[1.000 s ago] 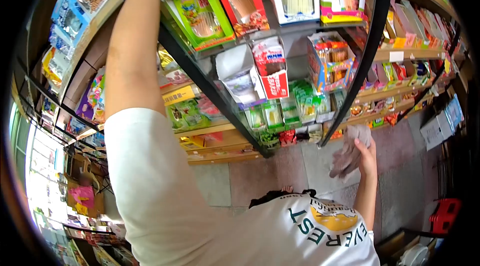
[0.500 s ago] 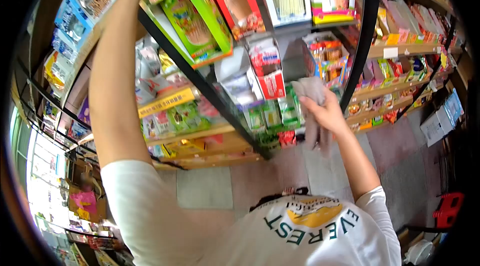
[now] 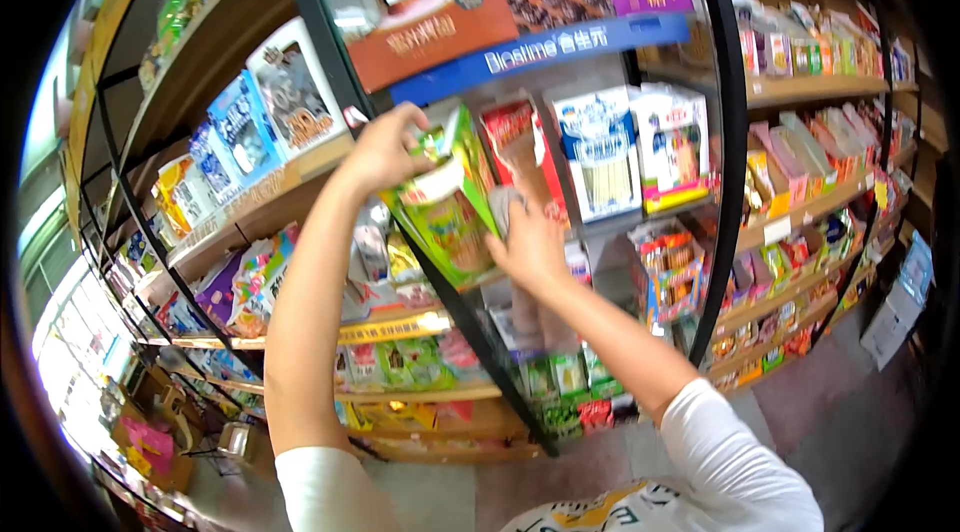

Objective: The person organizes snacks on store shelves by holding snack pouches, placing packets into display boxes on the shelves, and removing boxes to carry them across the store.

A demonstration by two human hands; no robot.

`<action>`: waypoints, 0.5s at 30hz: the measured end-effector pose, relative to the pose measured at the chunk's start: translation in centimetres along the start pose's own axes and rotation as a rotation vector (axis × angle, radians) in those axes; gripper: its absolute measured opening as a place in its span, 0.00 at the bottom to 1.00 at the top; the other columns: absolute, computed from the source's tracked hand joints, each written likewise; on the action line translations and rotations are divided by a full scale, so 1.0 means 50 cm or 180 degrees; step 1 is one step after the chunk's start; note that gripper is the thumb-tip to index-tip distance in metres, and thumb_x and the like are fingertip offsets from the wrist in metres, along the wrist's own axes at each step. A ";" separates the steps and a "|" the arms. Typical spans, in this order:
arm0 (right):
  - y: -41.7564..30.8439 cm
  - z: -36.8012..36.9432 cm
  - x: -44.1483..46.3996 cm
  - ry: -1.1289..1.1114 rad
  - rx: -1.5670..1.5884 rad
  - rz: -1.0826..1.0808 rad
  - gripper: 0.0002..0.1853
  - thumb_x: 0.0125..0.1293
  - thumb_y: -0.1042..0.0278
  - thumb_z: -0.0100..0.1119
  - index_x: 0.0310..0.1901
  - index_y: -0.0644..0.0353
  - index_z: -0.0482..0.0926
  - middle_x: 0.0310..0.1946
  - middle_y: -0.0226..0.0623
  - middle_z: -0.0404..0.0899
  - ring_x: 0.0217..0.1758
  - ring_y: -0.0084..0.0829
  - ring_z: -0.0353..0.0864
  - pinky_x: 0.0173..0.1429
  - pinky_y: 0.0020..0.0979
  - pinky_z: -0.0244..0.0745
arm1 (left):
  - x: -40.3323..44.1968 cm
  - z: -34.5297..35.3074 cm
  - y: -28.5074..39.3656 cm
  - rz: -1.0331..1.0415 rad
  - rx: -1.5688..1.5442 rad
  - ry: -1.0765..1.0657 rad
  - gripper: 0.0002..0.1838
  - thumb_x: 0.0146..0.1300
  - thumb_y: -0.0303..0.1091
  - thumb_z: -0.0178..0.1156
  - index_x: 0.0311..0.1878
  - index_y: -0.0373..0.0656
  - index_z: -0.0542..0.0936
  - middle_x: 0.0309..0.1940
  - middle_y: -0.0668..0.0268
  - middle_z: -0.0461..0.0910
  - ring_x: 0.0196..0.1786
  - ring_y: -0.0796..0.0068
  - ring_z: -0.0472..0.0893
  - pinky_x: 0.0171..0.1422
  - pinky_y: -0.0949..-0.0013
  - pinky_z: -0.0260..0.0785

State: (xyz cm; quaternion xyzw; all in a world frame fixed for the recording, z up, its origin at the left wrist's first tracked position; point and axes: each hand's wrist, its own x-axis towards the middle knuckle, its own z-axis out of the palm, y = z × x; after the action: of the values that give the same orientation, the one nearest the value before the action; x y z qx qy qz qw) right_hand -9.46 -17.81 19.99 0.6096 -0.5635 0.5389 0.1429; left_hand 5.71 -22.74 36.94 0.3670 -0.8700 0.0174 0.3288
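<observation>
My left hand (image 3: 388, 154) grips the top left of a green snack box (image 3: 450, 217), which tilts at the front left of the shelf. Against the box's right side is my right hand (image 3: 530, 244), its fingers closed round a grey-brown cloth (image 3: 525, 317) that hangs below it. Just behind stands a red box (image 3: 523, 157). Farther right on this shelf are a blue and white box (image 3: 597, 154) and a white box with a pink and yellow base (image 3: 672, 147).
Black uprights (image 3: 722, 132) flank the shelf. Above runs a blue shelf strip (image 3: 540, 57) under brown and purple boxes. A lower shelf holds an orange and blue snack box (image 3: 668, 267). Wooden shelves of packets stand on both sides.
The view has tilted up, showing the blue strip. My right hand has risen with the cloth to the green box. My left hand is now fully visible on that box, which leans outward.
</observation>
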 end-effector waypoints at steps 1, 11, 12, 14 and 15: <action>-0.011 -0.004 -0.002 -0.0063 -0.0097 0.0002 0.21 0.48 0.60 0.60 0.38 0.67 0.69 0.38 0.54 0.70 0.35 0.51 0.75 0.37 0.46 0.71 | -0.009 -0.001 0.015 0.0223 0.0307 0.0171 0.09 0.42 0.27 0.65 0.29 0.40 0.77 0.21 0.66 0.75 0.27 0.73 0.74 0.32 0.70 0.67; -0.036 0.008 -0.005 0.0214 -0.0748 -0.0177 0.10 0.48 0.71 0.55 0.31 0.65 0.67 0.31 0.48 0.70 0.20 0.44 0.76 0.22 0.38 0.73 | -0.044 -0.222 0.090 0.1135 0.0891 0.1923 0.04 0.54 0.26 0.56 0.33 0.36 0.75 0.26 0.63 0.77 0.31 0.77 0.76 0.35 0.73 0.67; -0.034 0.009 -0.005 0.0187 -0.0767 -0.0156 0.10 0.48 0.71 0.55 0.31 0.65 0.67 0.31 0.48 0.70 0.20 0.44 0.76 0.22 0.38 0.73 | -0.064 -0.250 0.078 0.1179 0.0468 0.1937 0.07 0.58 0.27 0.55 0.38 0.36 0.76 0.32 0.67 0.77 0.36 0.82 0.75 0.38 0.75 0.67; -0.036 0.012 -0.003 0.0098 -0.0692 0.0093 0.10 0.48 0.70 0.55 0.31 0.64 0.68 0.32 0.48 0.70 0.26 0.45 0.78 0.28 0.40 0.74 | -0.126 -0.296 0.063 0.0855 -0.0469 0.2001 0.10 0.59 0.26 0.53 0.44 0.38 0.76 0.37 0.65 0.79 0.39 0.78 0.77 0.43 0.74 0.68; -0.034 0.010 -0.001 0.0051 -0.0671 0.0084 0.10 0.48 0.70 0.55 0.31 0.64 0.68 0.32 0.48 0.70 0.26 0.45 0.78 0.28 0.40 0.74 | -0.152 -0.307 0.037 0.0915 -0.0757 0.2263 0.10 0.60 0.25 0.51 0.45 0.37 0.75 0.39 0.65 0.78 0.40 0.78 0.77 0.44 0.76 0.68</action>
State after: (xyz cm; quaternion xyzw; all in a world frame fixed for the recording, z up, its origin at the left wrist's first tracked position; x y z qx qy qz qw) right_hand -7.77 -17.61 20.52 0.5795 -0.6238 0.4833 0.2036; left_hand 17.01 -12.44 44.90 0.1720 -0.7405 0.0883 0.6437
